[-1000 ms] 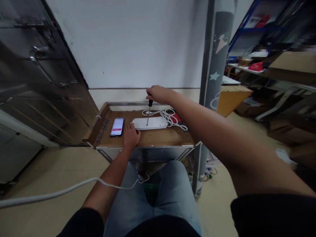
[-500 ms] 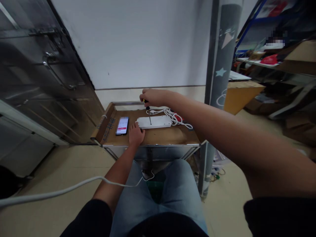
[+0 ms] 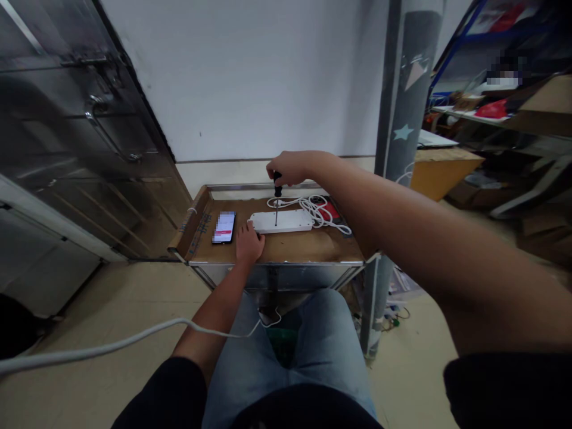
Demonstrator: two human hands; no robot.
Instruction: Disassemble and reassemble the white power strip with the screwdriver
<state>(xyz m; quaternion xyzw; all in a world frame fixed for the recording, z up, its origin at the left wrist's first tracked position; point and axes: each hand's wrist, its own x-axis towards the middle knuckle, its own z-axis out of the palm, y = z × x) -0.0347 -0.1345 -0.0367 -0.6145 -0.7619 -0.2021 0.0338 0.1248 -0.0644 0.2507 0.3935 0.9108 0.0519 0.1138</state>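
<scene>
A white power strip (image 3: 290, 220) lies on the cardboard-lined top of a small table, its face with small dark holes upward. My left hand (image 3: 249, 243) grips its left end, fingers on the near corner. Above the strip, my right hand (image 3: 292, 168) is closed round the black handle of a screwdriver (image 3: 277, 192). The shaft points almost straight down, and its tip meets the face of the strip near the middle. What the tip sits in is too small to make out. The strip's white cord (image 3: 318, 208) is coiled at its right end.
A phone (image 3: 224, 227) with a lit screen lies left of my left hand. Something red (image 3: 330, 210) sits partly under the cord. The table (image 3: 205, 253) has a raised left side. A grey pillar (image 3: 395, 149) stands at the right, and a white cable (image 3: 134, 341) crosses before my left forearm.
My right hand has risen slightly and shifted right, and the screwdriver stands more upright with more of its handle showing. My left hand keeps its place on the strip.
</scene>
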